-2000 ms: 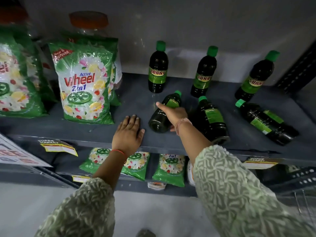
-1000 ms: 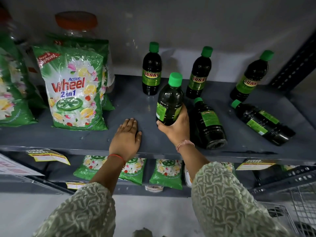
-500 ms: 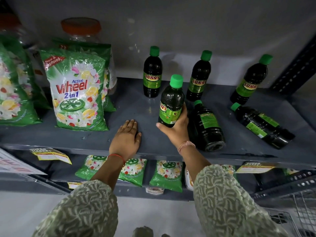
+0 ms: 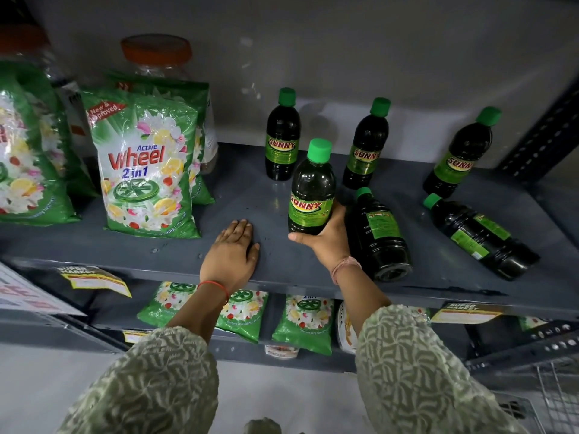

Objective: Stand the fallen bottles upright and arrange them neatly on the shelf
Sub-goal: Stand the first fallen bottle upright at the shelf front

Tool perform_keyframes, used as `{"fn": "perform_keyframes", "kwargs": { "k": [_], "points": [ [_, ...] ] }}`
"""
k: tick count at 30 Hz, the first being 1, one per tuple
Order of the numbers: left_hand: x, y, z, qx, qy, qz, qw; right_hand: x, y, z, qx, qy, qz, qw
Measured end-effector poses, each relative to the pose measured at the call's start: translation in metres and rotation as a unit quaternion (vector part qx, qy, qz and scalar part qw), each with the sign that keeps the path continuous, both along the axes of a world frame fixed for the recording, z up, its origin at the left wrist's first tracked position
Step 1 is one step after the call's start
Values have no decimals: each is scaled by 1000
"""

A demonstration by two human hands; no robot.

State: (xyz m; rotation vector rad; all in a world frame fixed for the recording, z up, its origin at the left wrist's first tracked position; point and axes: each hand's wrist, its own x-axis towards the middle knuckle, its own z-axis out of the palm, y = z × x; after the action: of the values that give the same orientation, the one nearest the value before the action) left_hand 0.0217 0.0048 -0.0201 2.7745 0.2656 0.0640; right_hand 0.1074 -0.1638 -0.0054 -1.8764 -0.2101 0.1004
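We're mid-step on bottle no. 1: our right hand (image 4: 326,238) grips the held bottle (image 4: 311,191) round its base at frame center, upright w/ the label facing us, base at or just above the shelf (image 4: 175,255); can't tell which. Our left hand (image 4: 232,255) lies flat and open on the shelf, left of it. Three bottles stand along the back, upper center to upper right. Two are still down: fallen bottle A (image 4: 380,234) just right of the wrist, fallen bottle B (image 4: 482,236) at right. Next, probably: set this one in line w/ the back row, let go, then reach for A.
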Motion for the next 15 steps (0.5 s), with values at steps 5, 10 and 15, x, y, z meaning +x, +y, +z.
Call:
{"fn": "perform_keyframes", "kwargs": {
  "k": [5, 10, 15],
  "points": [
    [1, 1, -1, 2, 6, 1, 1000, 4, -6, -3, -16, 22, 25, 999],
    [2, 0, 0, 3, 8, -2, 1000, 1, -10, 0, 7, 12, 29, 999],
    [2, 2, 0, -1, 7, -3, 1000, -2, -7, 4, -33, 8, 29, 999]
  ]
}}
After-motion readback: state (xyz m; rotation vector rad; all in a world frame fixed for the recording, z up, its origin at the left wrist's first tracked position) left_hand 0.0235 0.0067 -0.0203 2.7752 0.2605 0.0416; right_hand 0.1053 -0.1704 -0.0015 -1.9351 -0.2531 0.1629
